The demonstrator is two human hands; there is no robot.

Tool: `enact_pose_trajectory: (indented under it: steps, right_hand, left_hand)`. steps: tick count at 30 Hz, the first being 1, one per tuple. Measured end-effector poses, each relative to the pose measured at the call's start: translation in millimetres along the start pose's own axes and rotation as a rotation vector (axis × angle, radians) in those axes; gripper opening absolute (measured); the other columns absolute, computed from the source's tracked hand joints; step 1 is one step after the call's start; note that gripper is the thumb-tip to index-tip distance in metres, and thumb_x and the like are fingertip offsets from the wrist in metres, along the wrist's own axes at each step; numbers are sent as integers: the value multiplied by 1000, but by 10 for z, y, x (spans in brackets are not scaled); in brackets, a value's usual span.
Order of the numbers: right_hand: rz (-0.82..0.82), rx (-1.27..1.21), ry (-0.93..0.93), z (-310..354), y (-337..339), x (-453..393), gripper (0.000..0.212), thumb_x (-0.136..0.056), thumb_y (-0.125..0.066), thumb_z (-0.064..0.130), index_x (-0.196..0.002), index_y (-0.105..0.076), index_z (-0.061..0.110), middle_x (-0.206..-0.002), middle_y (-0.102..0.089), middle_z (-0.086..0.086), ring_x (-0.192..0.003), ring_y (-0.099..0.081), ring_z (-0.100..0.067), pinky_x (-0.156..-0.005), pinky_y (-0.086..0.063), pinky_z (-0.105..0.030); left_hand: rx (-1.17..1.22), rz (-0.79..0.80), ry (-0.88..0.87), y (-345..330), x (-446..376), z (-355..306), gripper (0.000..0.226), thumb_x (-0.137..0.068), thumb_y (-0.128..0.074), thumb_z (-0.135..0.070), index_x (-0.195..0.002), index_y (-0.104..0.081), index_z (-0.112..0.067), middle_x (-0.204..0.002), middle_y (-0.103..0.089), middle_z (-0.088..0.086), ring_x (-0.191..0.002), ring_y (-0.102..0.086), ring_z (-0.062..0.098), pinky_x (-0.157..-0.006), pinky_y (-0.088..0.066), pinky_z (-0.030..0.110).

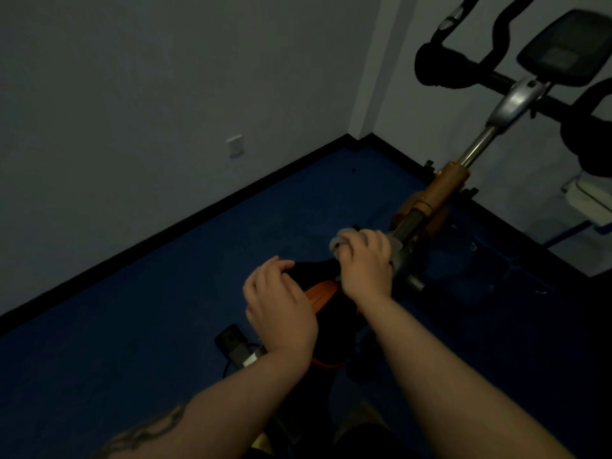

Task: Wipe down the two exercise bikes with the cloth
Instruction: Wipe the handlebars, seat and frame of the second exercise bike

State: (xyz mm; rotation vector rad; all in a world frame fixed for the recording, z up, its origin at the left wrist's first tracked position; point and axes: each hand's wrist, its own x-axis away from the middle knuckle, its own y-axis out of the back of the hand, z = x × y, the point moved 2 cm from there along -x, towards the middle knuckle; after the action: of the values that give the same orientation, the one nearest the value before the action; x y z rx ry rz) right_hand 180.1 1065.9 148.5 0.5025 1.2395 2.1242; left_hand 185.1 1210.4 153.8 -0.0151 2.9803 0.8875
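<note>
An exercise bike (440, 190) with an orange frame, a silver stem and black handlebars stretches from the lower middle to the upper right. Its black saddle with orange stripes (323, 294) lies under my hands. My right hand (366, 260) grips a bunched grey cloth (342, 240) at the saddle's front end, against the grey frame tube. My left hand (280, 303) rests on the saddle's left side with its fingers loosely curled. The console (563, 51) sits above the handlebars. Only one bike is in view.
Dark blue floor (165, 342) meets grey walls with a black skirting. A wall socket (235, 146) is on the left wall. A black pedal (230, 339) sticks out at the lower left. A white object (589, 197) stands by the right wall.
</note>
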Motion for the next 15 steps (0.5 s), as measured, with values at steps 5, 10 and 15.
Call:
enact_pose_trajectory:
  steps: [5,10,15]
  right_hand:
    - [211,345,-81,61,148,-373,36,-98,-33,31,-119,-60,21,-120,-52,-5,-117,-42,-26,-87,-39,-37]
    - [268,155,486,475,-37,137,56,-94,-11,39,-119,-59,26,-112,-68,-4,-105,-61,-27,-98,-36,-39]
    - [610,206,583,-33,153,-496,43,-98,-21,46,-118,-57,33,-122,-64,4,-108,-58,-21,-91,-37,-33]
  left_hand:
    - [-2,-19,-10,13,5,-3,25,-99,-39,-16,-102,-57,-33,-127,-55,-15,-126,-36,6,-100,-39,39]
    - [71,-64,37,-2,-3,1,24,-99,-40,-15,-113,-54,-30,-124,-54,-12,-122,-40,6,-101,-41,38]
    - [110,-133,121,58,52,-52,31,-100,-42,-24,-132,-41,-27,-125,-41,-16,-121,-40,5,-103,-39,35]
